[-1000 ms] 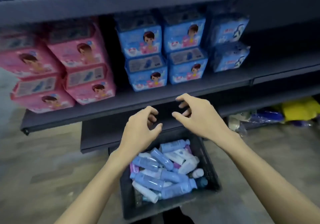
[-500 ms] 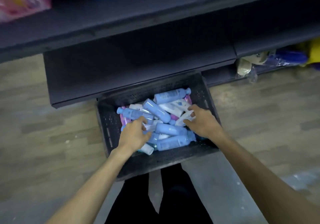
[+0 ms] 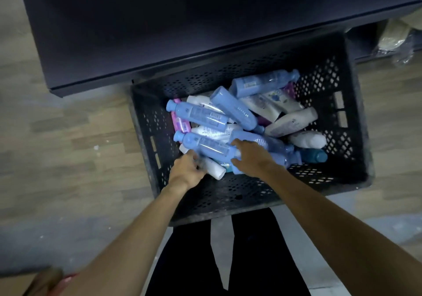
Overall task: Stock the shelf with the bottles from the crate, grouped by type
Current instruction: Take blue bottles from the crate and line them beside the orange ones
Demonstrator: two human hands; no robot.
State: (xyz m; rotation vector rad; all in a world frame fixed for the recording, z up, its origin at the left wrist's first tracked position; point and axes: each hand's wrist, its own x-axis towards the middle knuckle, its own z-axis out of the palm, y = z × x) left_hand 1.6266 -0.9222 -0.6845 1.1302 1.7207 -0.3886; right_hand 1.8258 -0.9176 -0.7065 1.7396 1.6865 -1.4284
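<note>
A black perforated crate [image 3: 251, 195] stands on the floor against the dark bottom shelf [image 3: 159, 33]. It holds several blue bottles, white bottles, a pink bottle [image 3: 180, 124] and a teal bottle [image 3: 316, 155], all lying loose. Both hands are inside it at the near left. My right hand [image 3: 251, 158] grips the base end of a blue bottle [image 3: 205, 146], thumb below and fingers above. My left hand [image 3: 186, 171] is blurred, its fingers curled over a white bottle [image 3: 215, 172] just under that blue one.
The shelf board juts out above the crate's far edge. Clear bags with beige contents [image 3: 392, 39] lie under the shelf at the right. Wood-look floor [image 3: 68, 135] lies to the left, my black trouser legs [image 3: 251, 250] behind the crate, and a cardboard edge [image 3: 22, 284] at bottom left.
My view dropped from the stocked upper shelves to the crate. Both hands went down into it, and the right hand moved left onto the blue bottle.
</note>
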